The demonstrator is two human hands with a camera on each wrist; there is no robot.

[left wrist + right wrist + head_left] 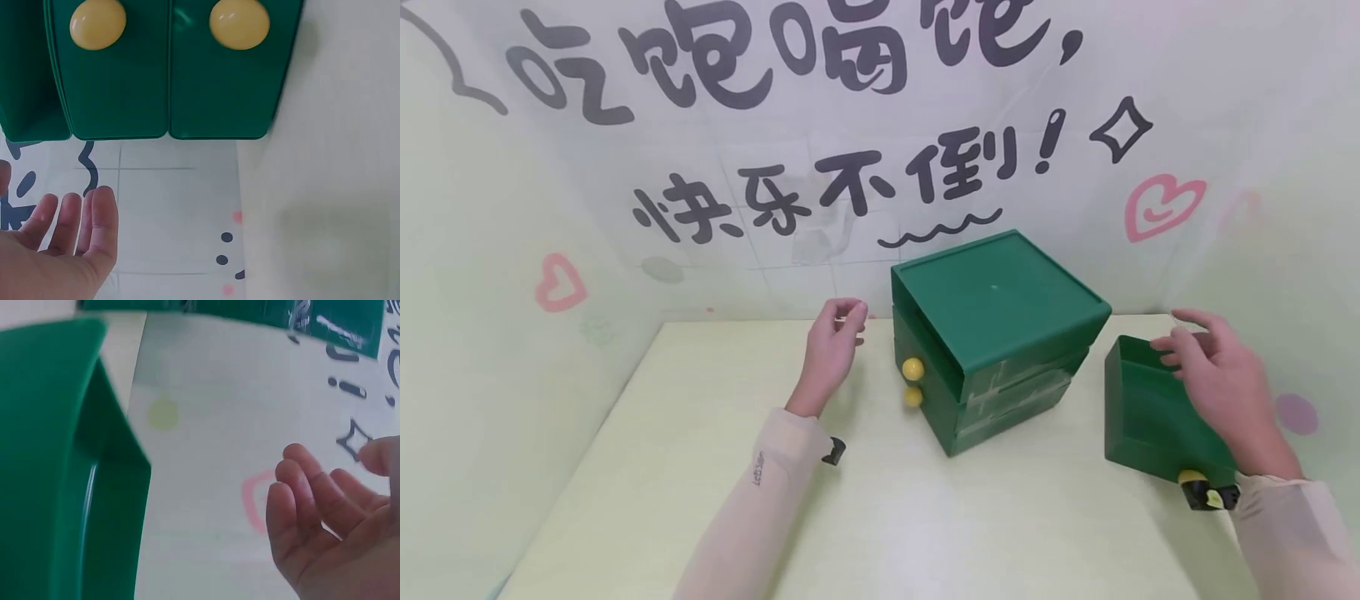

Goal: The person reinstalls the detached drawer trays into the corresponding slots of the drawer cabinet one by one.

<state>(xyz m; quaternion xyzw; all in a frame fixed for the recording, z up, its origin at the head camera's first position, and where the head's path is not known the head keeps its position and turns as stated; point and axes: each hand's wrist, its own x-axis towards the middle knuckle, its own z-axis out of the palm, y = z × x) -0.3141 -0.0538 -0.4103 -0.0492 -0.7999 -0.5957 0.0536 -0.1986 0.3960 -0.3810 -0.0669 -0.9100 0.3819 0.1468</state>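
A green drawer cabinet [1000,300] stands on the table, its top slot hollow and two drawers below it in place. Those lower drawers carry round yellow knobs [239,24]. To its left hovers my left hand [833,346], fingers loosely bent, holding nothing and apart from the cabinet. On the right, a separate green drawer [1138,408] lies on the table with its hollow side up. Over that drawer is my right hand [1225,375], relaxed and holding nothing; in the right wrist view a gap shows between its fingers [294,506] and the drawer.
The pale table [685,467] meets a wall sheet [820,258] printed with dark lettering and hearts right behind the cabinet. More printed sheeting closes in the left and right sides. Clear tape strips run along the cabinet's side.
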